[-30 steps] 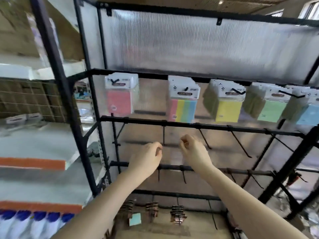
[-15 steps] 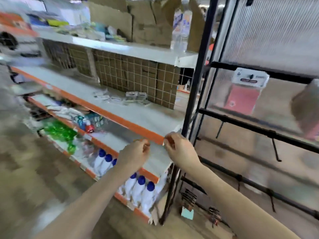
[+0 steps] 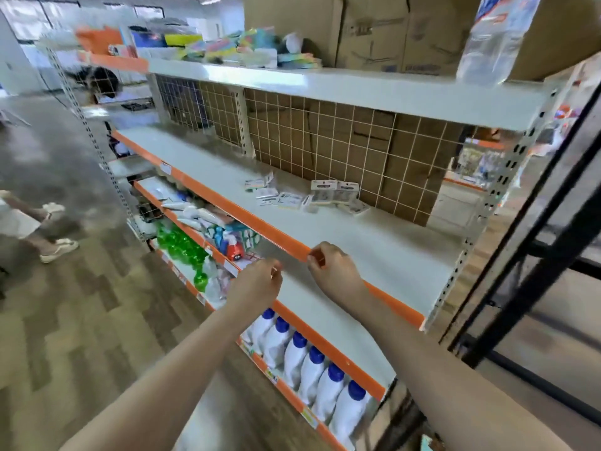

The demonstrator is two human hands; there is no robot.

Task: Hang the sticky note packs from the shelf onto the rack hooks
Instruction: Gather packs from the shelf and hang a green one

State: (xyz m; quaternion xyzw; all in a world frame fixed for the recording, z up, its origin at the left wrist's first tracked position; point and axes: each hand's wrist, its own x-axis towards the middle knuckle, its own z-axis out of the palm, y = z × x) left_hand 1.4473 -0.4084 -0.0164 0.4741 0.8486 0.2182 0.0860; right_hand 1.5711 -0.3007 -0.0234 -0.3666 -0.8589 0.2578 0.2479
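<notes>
Several sticky note packs (image 3: 325, 194) lie in a loose cluster on the white middle shelf (image 3: 383, 245), close to the wire grid at its back. My left hand (image 3: 260, 281) and my right hand (image 3: 331, 271) hover side by side at the shelf's orange front edge, well short of the packs. Both have loosely curled fingers and hold nothing. The black rack frame (image 3: 549, 258) stands at the right edge; its hooks and hung packs are out of view.
White bottles with blue caps (image 3: 312, 362) fill the bottom shelf, and green bottles (image 3: 177, 245) sit further left. Cardboard boxes (image 3: 374, 30) and a clear water bottle (image 3: 497, 37) stand on the top shelf. A person's legs (image 3: 48, 245) are in the aisle at left.
The view has swung left, from the rack with its hung packs to the shelf. Both empty hands stayed together in front of me and now sit at the shelf's front edge.
</notes>
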